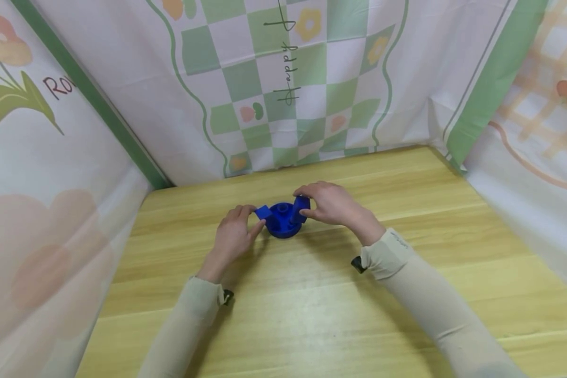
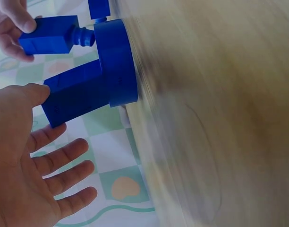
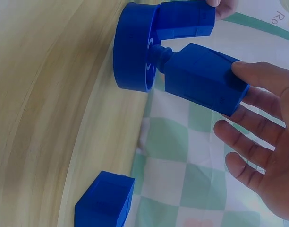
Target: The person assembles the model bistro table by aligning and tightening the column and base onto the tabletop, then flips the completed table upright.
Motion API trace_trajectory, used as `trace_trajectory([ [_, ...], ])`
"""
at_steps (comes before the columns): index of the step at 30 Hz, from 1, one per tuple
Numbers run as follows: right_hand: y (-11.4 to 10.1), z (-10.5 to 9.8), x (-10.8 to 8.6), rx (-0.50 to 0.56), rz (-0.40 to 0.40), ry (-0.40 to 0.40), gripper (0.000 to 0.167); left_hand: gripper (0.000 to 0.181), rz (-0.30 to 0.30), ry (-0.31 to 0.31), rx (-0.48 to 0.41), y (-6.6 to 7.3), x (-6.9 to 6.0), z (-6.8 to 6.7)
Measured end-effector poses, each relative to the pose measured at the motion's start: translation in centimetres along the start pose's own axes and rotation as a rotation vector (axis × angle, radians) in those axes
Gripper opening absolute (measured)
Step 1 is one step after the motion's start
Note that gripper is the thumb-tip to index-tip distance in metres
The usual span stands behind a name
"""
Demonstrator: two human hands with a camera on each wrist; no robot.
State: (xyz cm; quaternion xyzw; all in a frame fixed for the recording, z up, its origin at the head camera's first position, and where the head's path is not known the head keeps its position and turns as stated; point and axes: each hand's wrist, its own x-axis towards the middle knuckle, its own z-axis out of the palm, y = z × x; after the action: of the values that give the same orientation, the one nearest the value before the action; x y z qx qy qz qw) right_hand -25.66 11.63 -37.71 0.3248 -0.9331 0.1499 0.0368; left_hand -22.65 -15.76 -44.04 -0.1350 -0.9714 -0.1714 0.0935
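A round blue tray (image 1: 283,232) with raised round sockets inside stands on the table. My left hand (image 1: 233,235) pinches a blue rectangular block (image 2: 78,92) between thumb and index finger, its other fingers spread. This block leans outward, its lower end inside the tray. With thumb and fingers, my right hand (image 1: 333,202) grips a similar bottle-shaped block (image 3: 203,78), tilted, its ribbed neck pointing down into the tray. Whether that neck sits in a socket, I cannot tell. A third blue block (image 3: 105,201) is near the tray in the right wrist view; in the head view I cannot make it out.
The wooden table (image 1: 307,315) carries the tray near its back edge. Printed cloth curtains (image 1: 283,79) hang behind it and on both sides. A small black item (image 1: 358,264) shows at the right cuff, another (image 1: 228,297) at the left.
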Motion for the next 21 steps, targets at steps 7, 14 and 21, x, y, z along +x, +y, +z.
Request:
trace_trajectory([
  [7,-0.4,0.4,0.7,-0.029,-0.019,-0.023,0.047,0.050,-0.007,-0.002,-0.001,0.0,0.0,0.0],
  [14,-0.8,0.7,1.6,-0.051,-0.034,-0.039,0.047,0.049,0.000,0.010,-0.002,0.0,0.1,0.1],
  [21,-1.3,1.4,2.7,-0.138,-0.041,-0.034,0.043,0.049,-0.008,0.005,-0.005,0.1,0.1,0.0],
])
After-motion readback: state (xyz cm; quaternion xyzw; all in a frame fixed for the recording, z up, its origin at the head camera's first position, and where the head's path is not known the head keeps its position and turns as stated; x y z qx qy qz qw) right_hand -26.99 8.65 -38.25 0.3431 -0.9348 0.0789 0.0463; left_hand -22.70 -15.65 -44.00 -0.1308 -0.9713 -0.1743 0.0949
